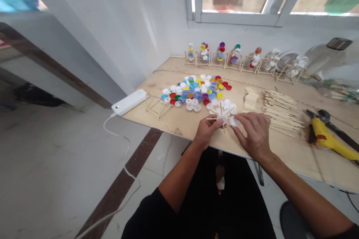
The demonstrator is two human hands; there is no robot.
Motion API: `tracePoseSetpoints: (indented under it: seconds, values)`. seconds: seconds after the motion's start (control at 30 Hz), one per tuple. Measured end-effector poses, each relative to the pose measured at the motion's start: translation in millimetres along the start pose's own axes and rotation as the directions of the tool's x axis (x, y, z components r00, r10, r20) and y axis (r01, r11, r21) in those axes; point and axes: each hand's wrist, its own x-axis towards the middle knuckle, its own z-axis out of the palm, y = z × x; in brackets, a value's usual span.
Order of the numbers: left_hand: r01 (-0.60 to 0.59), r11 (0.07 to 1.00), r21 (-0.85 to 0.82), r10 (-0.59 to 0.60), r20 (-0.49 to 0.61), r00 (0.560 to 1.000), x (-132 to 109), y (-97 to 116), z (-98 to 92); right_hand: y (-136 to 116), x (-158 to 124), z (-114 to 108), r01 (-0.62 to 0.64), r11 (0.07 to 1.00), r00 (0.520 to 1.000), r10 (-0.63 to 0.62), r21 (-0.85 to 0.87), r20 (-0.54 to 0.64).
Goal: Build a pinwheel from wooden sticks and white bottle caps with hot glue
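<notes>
My left hand (206, 131) pinches a small wheel (222, 118) made of a white bottle cap with thin wooden sticks radiating from it, near the front edge of the plywood board (193, 121). My right hand (252, 132) is closed on a white cap (234, 121) at the end of one stick on the wheel's right side. Just beyond my hands lies a heap of coloured and white bottle caps (198, 89).
Wooden sticks (282, 110) and flat sticks (250, 99) are piled to the right. A yellow glue gun (327, 138) lies at far right. A stick frame (157, 108) and a white power bank (129, 101) sit left. Finished cap windmills (221, 54) line the back wall.
</notes>
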Motion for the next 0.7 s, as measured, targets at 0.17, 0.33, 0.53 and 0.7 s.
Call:
tracePoseSetpoints:
  seconds: [0.17, 0.33, 0.53, 0.7]
  values:
    - [-0.022, 0.999, 0.035, 0.021, 0.01, 1.0, -0.8, -0.3, 0.2, 0.9, 3.1, -1.2, -0.043, 0.999, 0.999, 0.043, 0.024, 0.011]
    - [-0.029, 0.996, 0.082, 0.027, 0.035, 0.999, -2.9, 1.8, 0.7, 2.2, 3.9, -2.5, -0.08, 0.996, 0.995, 0.078, 0.035, 0.058]
    - [-0.014, 0.995, 0.102, 0.011, 0.03, 0.999, -3.9, 0.3, -2.1, 2.2, 7.1, -3.0, -0.101, 0.994, 0.993, 0.099, 0.031, 0.06]
    - [0.002, 0.991, 0.137, -0.002, 0.002, 1.0, -4.0, -2.1, -2.8, 5.0, 6.8, -2.3, -0.154, 0.987, 0.985, 0.149, 0.05, 0.089]
